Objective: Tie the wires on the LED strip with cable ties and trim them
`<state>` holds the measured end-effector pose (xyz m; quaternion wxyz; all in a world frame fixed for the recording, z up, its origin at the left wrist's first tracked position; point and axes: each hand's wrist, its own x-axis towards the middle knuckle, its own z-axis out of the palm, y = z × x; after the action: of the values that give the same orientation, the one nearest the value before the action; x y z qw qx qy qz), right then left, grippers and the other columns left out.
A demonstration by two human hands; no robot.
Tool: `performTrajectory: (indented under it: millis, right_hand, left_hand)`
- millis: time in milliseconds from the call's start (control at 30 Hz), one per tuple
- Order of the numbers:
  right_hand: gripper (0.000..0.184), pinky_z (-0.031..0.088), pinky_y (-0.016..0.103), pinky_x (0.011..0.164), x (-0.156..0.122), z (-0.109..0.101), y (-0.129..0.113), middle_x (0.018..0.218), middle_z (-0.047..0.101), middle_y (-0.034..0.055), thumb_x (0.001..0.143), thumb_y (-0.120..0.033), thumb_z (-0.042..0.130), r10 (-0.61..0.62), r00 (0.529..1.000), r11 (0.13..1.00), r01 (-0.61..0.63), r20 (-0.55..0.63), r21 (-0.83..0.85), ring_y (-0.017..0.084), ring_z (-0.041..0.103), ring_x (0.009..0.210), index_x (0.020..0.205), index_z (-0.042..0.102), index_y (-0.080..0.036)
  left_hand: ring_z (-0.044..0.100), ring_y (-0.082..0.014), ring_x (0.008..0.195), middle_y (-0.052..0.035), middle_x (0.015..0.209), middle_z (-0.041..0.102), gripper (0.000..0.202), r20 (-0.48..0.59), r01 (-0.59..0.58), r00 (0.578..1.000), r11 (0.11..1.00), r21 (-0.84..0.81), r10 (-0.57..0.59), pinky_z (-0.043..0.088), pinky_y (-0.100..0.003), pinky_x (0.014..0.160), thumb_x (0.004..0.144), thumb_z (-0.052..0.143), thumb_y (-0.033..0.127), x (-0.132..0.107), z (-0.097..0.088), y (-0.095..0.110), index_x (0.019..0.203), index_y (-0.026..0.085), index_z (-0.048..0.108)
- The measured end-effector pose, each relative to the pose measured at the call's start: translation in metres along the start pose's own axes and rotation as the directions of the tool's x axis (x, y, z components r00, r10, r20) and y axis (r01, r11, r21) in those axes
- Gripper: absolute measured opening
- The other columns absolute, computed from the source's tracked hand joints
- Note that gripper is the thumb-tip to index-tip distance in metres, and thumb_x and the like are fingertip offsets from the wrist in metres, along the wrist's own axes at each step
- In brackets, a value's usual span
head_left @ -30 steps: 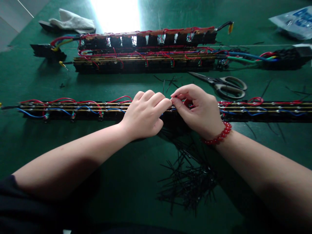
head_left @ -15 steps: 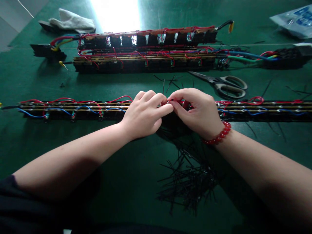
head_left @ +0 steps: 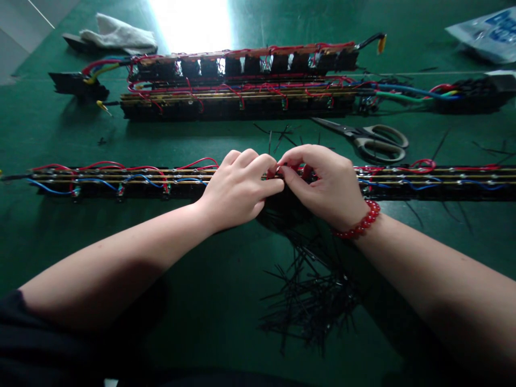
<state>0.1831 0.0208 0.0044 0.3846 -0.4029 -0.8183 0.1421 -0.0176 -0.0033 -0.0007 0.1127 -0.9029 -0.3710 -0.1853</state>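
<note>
A long black strip [head_left: 100, 177] with brass rods and red and blue wires lies across the table in front of me. Over its middle, my left hand [head_left: 239, 185] is closed, fingers bent down onto the strip; what they grip is hidden. Right beside it, my right hand [head_left: 324, 180] pinches a small dark piece between thumb and forefinger, seemingly a black cable tie, at the strip's wires. The two hands' fingertips nearly meet. Nearer to me spreads a pile of black cable ties [head_left: 310, 306].
Scissors [head_left: 379, 141] lie just beyond my right hand, with loose black ties [head_left: 282, 134] to their left. Farther back sits another wired assembly [head_left: 242, 102] with cables and connectors at its ends. A white cloth [head_left: 119, 35] and a plastic bag [head_left: 489, 35] are at the back.
My fingertips have parted slightly at the strip, and a small dark piece shows between them. Both hands otherwise stay in place.
</note>
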Motion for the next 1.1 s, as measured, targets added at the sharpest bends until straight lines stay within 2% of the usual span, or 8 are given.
performTrajectory:
  millis: [767,1100]
  right_hand:
    - [0.009,0.048,0.034,0.068,-0.0005,0.0017,0.0028,0.087,0.072,0.0039,0.092,-0.024,0.059,-0.069,0.998,0.997,0.069,0.011,-0.03,0.019,0.062,0.077,0.093,0.068,-0.023]
    - [0.008,0.049,0.035,0.071,-0.0007,0.0028,0.0036,0.088,0.072,0.004,0.092,-0.022,0.059,-0.121,0.993,0.99,0.122,0.011,-0.072,0.02,0.062,0.078,0.093,0.066,-0.023]
  left_hand:
    - [0.052,-0.028,0.103,-0.0083,0.114,0.062,0.023,-0.025,0.001,1.0,1.0,0.024,0.0,0.043,-0.046,0.083,0.088,0.055,0.015,0.0002,0.0009,0.0006,0.102,0.027,0.069]
    - [0.052,-0.0284,0.105,-0.0081,0.116,0.062,0.025,-0.002,-0.002,1.0,1.0,0.025,0.002,0.043,-0.046,0.085,0.086,0.057,0.015,0.0,0.0002,0.0003,0.105,0.026,0.069]
